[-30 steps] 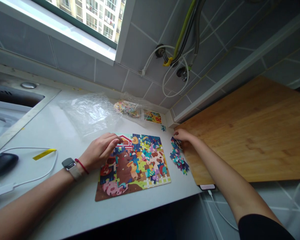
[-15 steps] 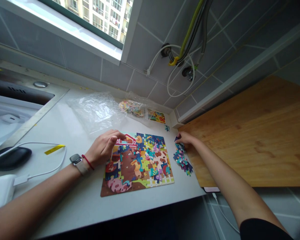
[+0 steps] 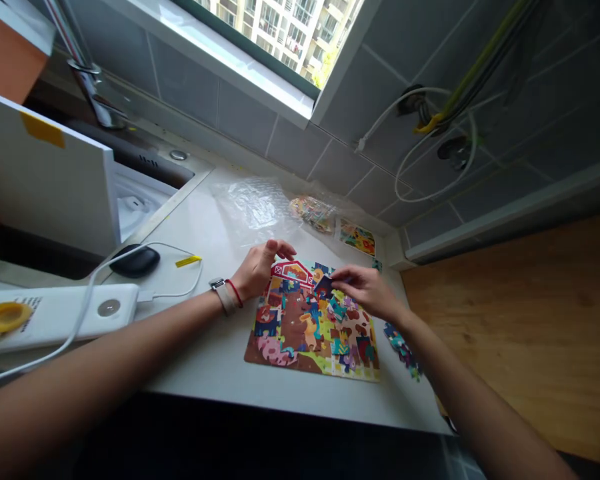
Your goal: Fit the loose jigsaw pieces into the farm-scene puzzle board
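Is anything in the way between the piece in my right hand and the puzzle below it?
Nothing visible. Your right hand holds the dark piece over the puzzle; your left hand is at its upper-left corner.

Beneath the right fingers (image 3: 347, 272), brown, pink and lime-green patches are being displayed by the rectangular cardboard jigsaw (image 3: 293, 325); between them, dark blue by the small cardboard piece (image 3: 323, 287).

The single head-worn camera looks forward and down from near and above the puzzle (image 3: 307, 325), facing the tiled wall (image 3: 296, 145) and window (image 3: 285, 32) beyond it.
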`<state>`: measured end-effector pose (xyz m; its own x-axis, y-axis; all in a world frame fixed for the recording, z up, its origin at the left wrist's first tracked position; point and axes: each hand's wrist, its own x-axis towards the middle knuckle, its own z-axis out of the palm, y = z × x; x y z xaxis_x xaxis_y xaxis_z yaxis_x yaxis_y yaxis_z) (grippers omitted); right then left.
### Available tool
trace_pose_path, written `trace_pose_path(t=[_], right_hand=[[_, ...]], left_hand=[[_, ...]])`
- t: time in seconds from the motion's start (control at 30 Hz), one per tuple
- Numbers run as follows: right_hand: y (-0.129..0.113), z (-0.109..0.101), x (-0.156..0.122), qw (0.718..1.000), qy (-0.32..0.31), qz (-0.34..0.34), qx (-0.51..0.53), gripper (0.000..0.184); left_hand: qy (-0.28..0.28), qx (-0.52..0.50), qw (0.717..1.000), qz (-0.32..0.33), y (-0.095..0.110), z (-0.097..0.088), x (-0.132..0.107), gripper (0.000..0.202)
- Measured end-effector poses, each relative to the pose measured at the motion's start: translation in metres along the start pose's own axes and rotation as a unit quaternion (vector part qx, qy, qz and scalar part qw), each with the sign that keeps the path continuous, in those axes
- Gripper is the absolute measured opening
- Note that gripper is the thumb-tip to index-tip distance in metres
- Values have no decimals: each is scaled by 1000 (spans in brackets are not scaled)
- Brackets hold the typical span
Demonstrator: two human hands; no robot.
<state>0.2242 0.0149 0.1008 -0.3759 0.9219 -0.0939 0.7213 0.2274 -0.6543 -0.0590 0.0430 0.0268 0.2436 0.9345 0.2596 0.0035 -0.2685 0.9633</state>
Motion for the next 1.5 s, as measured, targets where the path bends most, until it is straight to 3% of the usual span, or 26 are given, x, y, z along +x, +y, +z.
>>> trace_pose_path(t=[0.13, 0.27, 0.57, 1.0, 1.33, 1.5], right_hand=[[-52, 69, 28, 988, -62, -105, 95, 13], [-59, 101, 50, 984, -78, -160, 14, 16], [-43, 96, 55, 973, -72, -214, -44, 28], [-32, 111, 44, 981, 25, -193, 6, 17], [-25, 124, 43, 967, 60, -248, -9, 16], [-30, 119, 37, 958, 114, -263, -30, 19]], left_hand=[[6, -24, 1000, 2, 2, 0, -1, 95], [-6, -12, 1000, 8, 3, -1, 0, 97], [-21, 26, 999, 42, 1, 0, 0, 96], [-37, 77, 994, 72, 0, -2, 0, 92], [-46, 108, 989, 87, -4, -4, 0, 90], [-53, 116, 987, 99, -4, -3, 1, 90]])
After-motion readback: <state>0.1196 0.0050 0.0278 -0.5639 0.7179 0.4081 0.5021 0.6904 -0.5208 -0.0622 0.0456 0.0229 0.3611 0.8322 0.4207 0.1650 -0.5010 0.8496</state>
